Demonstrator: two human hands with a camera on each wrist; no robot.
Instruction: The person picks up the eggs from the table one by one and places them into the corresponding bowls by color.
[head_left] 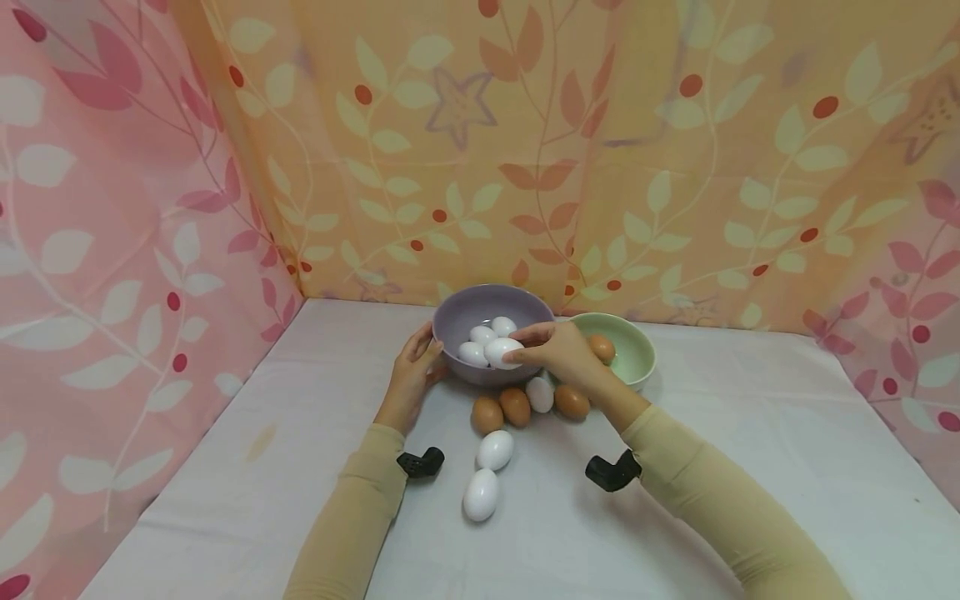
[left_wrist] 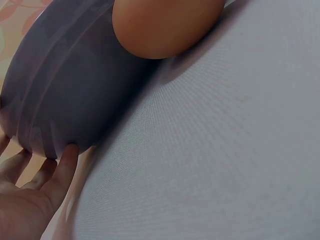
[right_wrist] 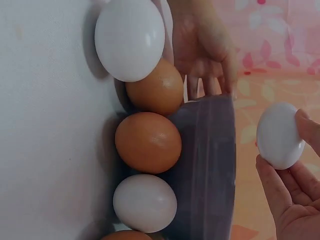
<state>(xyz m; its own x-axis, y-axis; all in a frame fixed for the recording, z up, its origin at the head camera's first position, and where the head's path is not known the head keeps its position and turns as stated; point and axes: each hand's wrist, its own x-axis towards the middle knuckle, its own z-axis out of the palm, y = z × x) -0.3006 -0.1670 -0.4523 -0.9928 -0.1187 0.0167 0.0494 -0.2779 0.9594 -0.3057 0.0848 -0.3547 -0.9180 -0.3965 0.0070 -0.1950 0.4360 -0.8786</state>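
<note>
A white egg (head_left: 503, 353) is pinched between the thumb and fingertips of my right hand (head_left: 558, 354), over the purple bowl (head_left: 491, 377). Several white eggs (head_left: 472, 354) lie inside that bowl. My left hand (head_left: 409, 375) rests against the bowl's left side; in the left wrist view its fingers (left_wrist: 62, 172) touch the outer wall. In front of the bowl, brown eggs (head_left: 487, 415) and a paler egg (head_left: 540, 395) sit in a row. Two white eggs (head_left: 495, 451) lie nearer on the cloth. The right wrist view shows the held egg (right_wrist: 280, 135) above the rim.
Right of the purple bowl stands a green bowl (head_left: 637, 350) with a brown egg (head_left: 602, 348) in it, partly behind my right hand. White cloth (head_left: 750, 417) covers the table. Patterned curtains (head_left: 465, 167) hang at the back and both sides.
</note>
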